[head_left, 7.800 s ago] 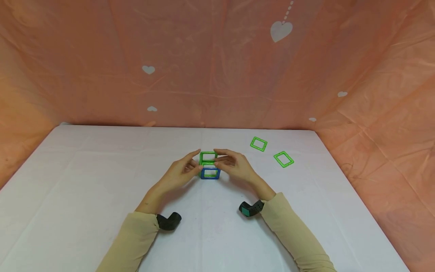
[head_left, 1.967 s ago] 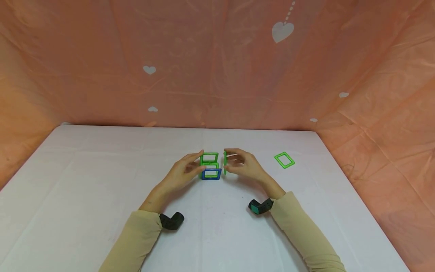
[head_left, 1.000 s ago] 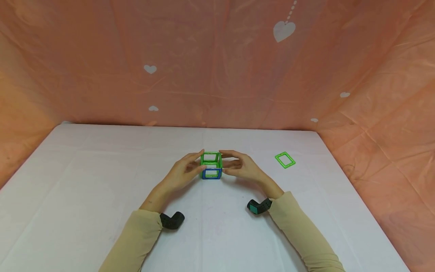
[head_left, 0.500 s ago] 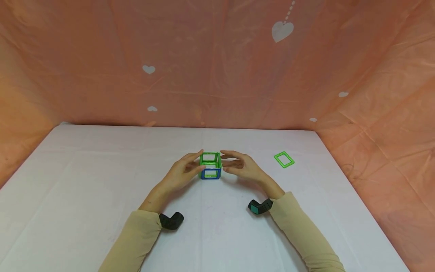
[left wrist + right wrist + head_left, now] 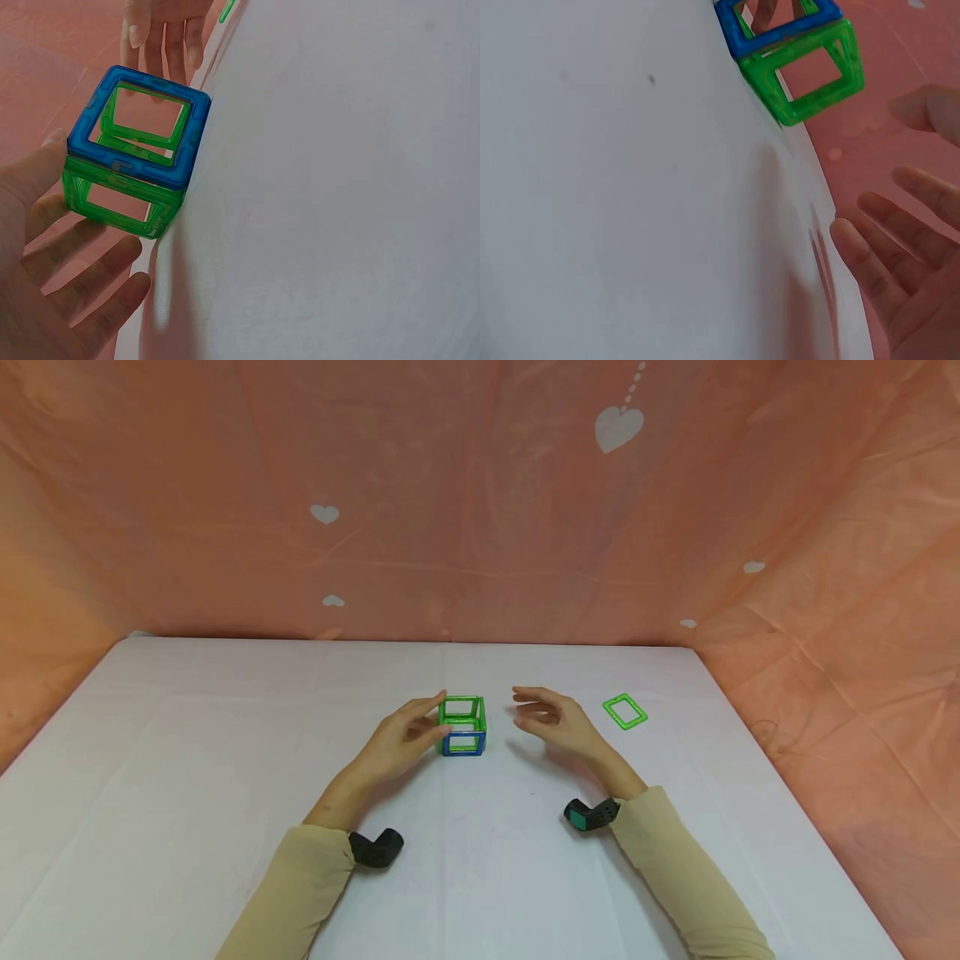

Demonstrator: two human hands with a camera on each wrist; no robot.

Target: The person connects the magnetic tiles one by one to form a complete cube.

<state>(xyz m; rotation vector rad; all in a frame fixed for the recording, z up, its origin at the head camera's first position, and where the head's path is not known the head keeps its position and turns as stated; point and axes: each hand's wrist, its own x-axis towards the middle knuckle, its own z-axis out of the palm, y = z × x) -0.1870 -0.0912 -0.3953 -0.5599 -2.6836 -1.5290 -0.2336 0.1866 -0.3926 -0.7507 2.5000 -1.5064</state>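
Observation:
A box of magnetic tiles stands on the table in front of me, its blue front tile (image 5: 463,754) joined to green tiles at the sides and back. My left hand (image 5: 393,743) pinches the box's left side, thumb at the near edge and index finger at the far edge. The left wrist view shows that thumb beside the blue tile (image 5: 124,166), with the other fingers spread below. To the right, my right hand (image 5: 558,722) hovers apart from the box, holding nothing. Its fingers (image 5: 881,232) are relaxed in the right wrist view, near the green right side tile (image 5: 821,105).
One loose green square tile (image 5: 637,722) lies flat on the white tablecloth (image 5: 480,877), right of my right hand. An orange curtain (image 5: 465,527) with pale hearts hangs behind the table and along its sides.
My right hand took one green tile from the back right, set it on the box's right side, let go and drew back to the right. My left hand stayed on the box.

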